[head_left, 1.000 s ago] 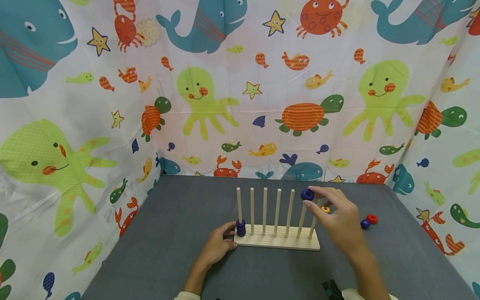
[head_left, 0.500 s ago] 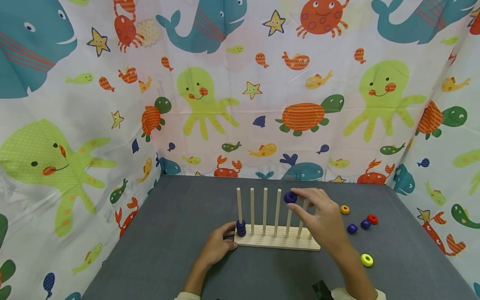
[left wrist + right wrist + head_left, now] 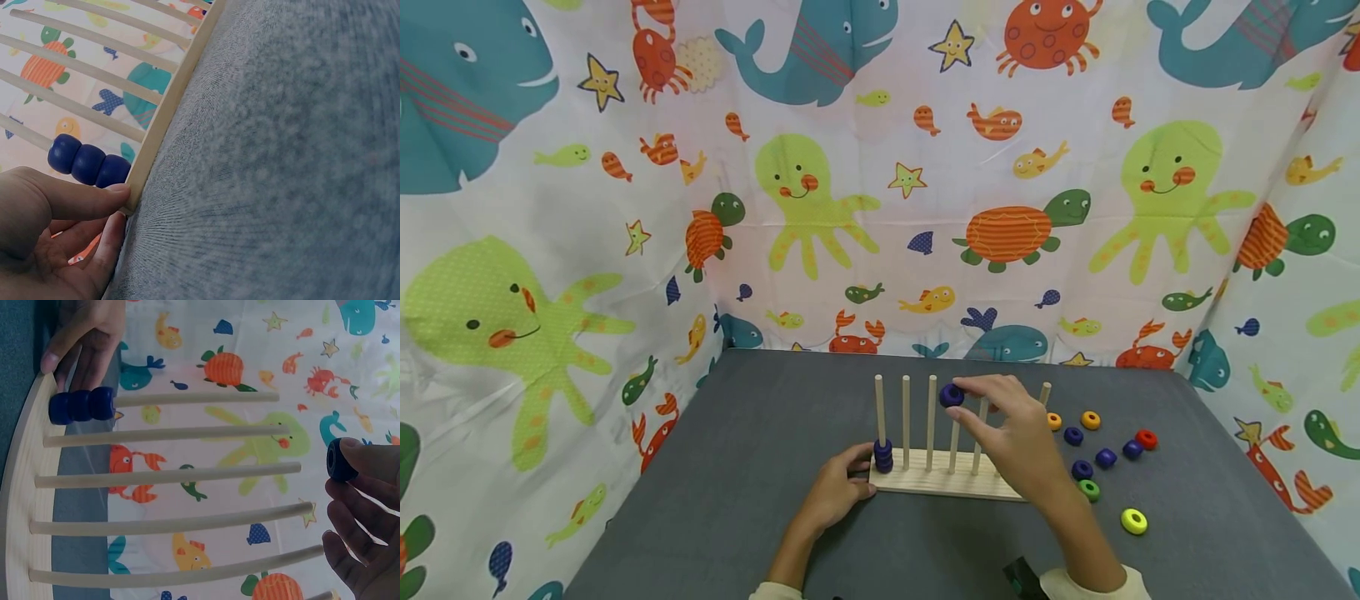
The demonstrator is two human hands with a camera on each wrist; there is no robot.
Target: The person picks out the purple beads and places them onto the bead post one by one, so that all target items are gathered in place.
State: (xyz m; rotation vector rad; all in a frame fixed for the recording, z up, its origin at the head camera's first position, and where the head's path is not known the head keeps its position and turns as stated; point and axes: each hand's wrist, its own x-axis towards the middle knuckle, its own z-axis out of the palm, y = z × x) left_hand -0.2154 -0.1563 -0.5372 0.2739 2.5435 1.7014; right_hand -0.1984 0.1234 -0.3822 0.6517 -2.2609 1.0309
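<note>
A dark blue bead (image 3: 951, 395) is pinched between the thumb and fingers of my right hand (image 3: 1017, 433), up at the height of the peg tops. In the right wrist view that bead (image 3: 340, 461) is off the pegs, beyond their tips. My left hand (image 3: 835, 490) grips the left end of the wooden peg board (image 3: 940, 482); the left wrist view has the thumb and fingers pinching its edge. Three dark blue beads (image 3: 89, 164) are stacked on the leftmost peg. The other pegs in sight carry no beads. My right hand hides part of the board's right side.
Loose beads lie on the grey table (image 3: 760, 417) to the right: a yellow bead (image 3: 1134, 522), a green bead (image 3: 1088, 490), a red bead (image 3: 1146, 439), an orange bead (image 3: 1090, 420) and several blue ones (image 3: 1105, 457). A patterned curtain (image 3: 925, 250) stands behind.
My right hand has moved left along the peg tops with the blue bead, uncovering the loose beads on the right. The left hand and board have stayed in place.
</note>
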